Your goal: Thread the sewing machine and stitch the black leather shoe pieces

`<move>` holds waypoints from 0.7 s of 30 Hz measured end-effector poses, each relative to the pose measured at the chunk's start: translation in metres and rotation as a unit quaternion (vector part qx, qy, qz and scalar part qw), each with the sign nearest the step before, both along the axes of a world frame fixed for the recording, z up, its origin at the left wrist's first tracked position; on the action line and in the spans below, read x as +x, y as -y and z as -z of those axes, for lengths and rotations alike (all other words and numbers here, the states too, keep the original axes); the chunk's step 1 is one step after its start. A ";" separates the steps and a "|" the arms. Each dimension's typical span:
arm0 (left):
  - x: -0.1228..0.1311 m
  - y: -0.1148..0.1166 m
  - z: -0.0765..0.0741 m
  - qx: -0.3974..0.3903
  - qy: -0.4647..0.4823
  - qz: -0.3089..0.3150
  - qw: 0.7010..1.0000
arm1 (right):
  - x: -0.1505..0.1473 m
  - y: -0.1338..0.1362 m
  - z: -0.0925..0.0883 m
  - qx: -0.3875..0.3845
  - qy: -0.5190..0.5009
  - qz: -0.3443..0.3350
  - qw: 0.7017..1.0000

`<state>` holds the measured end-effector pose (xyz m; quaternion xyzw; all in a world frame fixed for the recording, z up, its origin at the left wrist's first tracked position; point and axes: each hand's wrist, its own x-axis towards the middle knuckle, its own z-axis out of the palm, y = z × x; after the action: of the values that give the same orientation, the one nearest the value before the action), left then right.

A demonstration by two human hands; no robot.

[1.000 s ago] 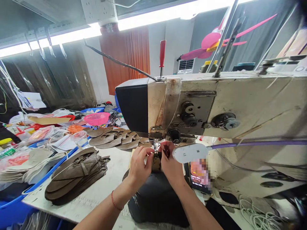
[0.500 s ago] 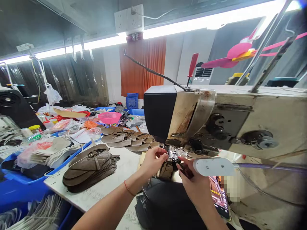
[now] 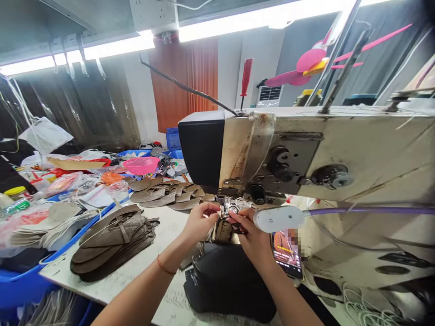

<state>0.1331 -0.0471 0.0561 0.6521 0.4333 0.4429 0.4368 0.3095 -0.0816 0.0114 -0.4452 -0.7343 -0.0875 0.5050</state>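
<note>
My left hand [image 3: 203,221] is by the needle area of a sewing machine [image 3: 356,149], thumb and fingertips pinched together. What lies between them, if anything, is too small to tell. Just right of it, my right hand [image 3: 253,235] has its fingers closed around a small dark item, mostly hidden by the fingers. The fingertips of both hands come close to the shiny metal presser foot [image 3: 226,207]. Below the hands lies black material [image 3: 234,285] on the white table. A white lamp head [image 3: 280,219] on a purple cable sits beside my right hand.
Brown cut pieces lie in a stack [image 3: 115,240] on the left and in overlapping rows [image 3: 166,192] behind. A blue bin [image 3: 20,276] stands at the far left, a pink bowl [image 3: 141,165] behind. A phone [image 3: 287,253] with a lit screen lies right.
The view has shifted right, so the scene sits further left. Both hands remain by the presser foot; the right fingers have moved in closer to it, and the dark item shows less.
</note>
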 end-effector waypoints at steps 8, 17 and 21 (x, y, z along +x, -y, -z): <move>-0.003 0.002 0.005 0.008 0.009 -0.004 1.000 | -0.014 -0.006 -0.007 0.015 -0.087 0.023 0.996; -0.001 0.004 0.005 -0.002 0.016 0.000 1.000 | -0.025 -0.006 -0.026 -0.049 -0.091 0.074 0.992; 0.002 0.012 0.004 0.049 -0.004 -0.021 0.999 | -0.026 -0.007 -0.030 -0.068 -0.099 0.077 0.990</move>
<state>0.1352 -0.0592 0.0521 0.6651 0.4269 0.4698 0.3932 0.2833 -0.0750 0.0413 -0.5406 -0.6482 -0.0312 0.5353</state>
